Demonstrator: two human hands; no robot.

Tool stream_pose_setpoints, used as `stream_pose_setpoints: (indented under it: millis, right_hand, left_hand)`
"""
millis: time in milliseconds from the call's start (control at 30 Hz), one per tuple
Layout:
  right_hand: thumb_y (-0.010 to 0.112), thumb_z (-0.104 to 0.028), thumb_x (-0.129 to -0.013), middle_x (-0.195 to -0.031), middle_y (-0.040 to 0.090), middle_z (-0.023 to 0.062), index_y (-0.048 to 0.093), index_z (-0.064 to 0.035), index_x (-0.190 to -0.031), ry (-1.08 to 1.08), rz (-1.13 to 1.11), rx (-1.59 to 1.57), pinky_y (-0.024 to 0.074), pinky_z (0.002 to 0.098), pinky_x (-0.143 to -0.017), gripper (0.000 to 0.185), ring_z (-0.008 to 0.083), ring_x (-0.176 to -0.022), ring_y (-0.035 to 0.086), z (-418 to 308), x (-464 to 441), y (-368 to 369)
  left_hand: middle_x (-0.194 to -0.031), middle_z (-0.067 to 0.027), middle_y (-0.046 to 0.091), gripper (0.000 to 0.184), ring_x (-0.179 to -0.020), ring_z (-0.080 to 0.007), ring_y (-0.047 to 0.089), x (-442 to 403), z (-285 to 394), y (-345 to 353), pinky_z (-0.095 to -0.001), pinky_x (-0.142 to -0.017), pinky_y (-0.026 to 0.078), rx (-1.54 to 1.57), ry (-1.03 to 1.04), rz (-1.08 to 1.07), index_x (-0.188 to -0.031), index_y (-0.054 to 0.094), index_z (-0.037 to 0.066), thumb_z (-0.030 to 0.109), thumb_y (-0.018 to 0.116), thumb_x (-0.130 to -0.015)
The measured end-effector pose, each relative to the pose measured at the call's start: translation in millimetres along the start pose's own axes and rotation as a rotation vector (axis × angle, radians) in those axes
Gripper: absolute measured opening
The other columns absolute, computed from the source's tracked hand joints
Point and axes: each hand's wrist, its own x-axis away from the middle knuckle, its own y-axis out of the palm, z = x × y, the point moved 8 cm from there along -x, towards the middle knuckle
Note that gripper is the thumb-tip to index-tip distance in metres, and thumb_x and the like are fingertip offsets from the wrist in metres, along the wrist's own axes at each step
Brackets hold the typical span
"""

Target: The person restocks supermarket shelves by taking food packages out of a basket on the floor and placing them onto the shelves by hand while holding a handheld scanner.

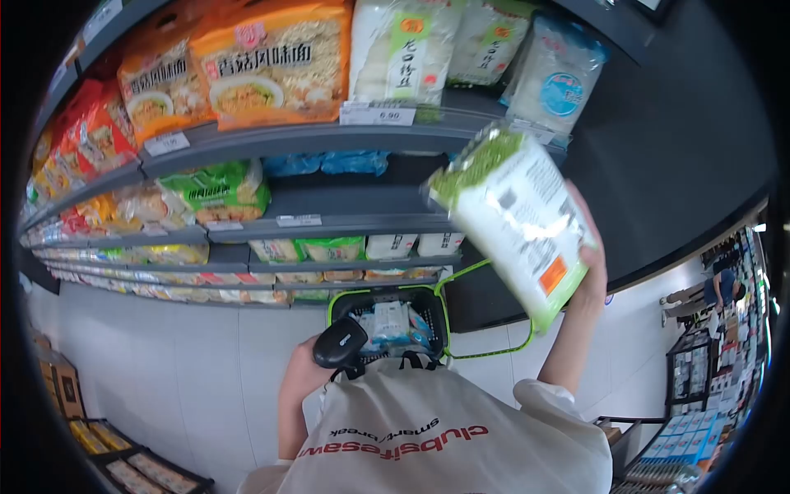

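My right hand (590,259) grips a white and green plastic food packet (514,218) by its right edge. The packet is tilted, its printed back towards me, in front of the shelf's right end. Low in the middle, my left hand (306,360) is closed around a black handheld scanner (339,342); its fingers are partly hidden. Just beyond the scanner is a black shopping basket (442,317) with a bright green rim and handle, holding several blue and white packets (391,321).
Shelves (304,136) carry orange noodle bags (271,66), white packets (399,53) and a green bag (222,189). A dark panel (683,123) borders them on the right. Low racks (136,465) stand behind left. Another person (720,290) bends at the far right.
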Motion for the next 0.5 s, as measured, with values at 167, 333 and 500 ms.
stream_pose_setpoints:
  millis: [167,333,500]
  right_hand:
    - [0.057,-0.025,-0.089,-0.142,0.047,0.0223,0.036,0.0004,-0.147,-0.044,0.078,-0.017,0.0429,0.0359,-0.107,0.067,0.0282,-0.129,0.051,-62,-58,13]
    - [0.058,-0.033,-0.093,-0.121,0.061,0.0152,0.055,0.0016,-0.129,0.163,0.192,0.014,0.0567,0.0325,-0.084,0.05,0.0206,-0.105,0.065,-64,-106,1]
    - [0.058,-0.038,-0.095,-0.103,0.063,0.0186,0.049,0.0039,-0.125,0.203,0.078,-0.115,0.0603,0.0252,-0.065,0.053,0.0224,-0.084,0.07,-58,-136,3]
  left_hand:
    - [-0.086,-0.0144,0.07,0.039,-0.076,-0.0208,0.067,0,5,-1,-0.0327,-0.073,0.052,0.019,0.033,-0.002,-0.103,0.066,-0.002,0.01,0.079,-0.068]
    - [-0.084,-0.0108,0.07,0.03,-0.077,-0.0115,0.061,6,11,-3,-0.0297,-0.073,0.051,0.022,0.022,0.005,-0.099,0.066,-0.004,0.007,0.076,-0.073]
    - [-0.085,-0.0153,0.071,0.03,-0.077,-0.017,0.067,10,-2,-6,-0.0319,-0.073,0.052,0.025,0.022,0.05,-0.098,0.067,-0.003,0.007,0.076,-0.071]
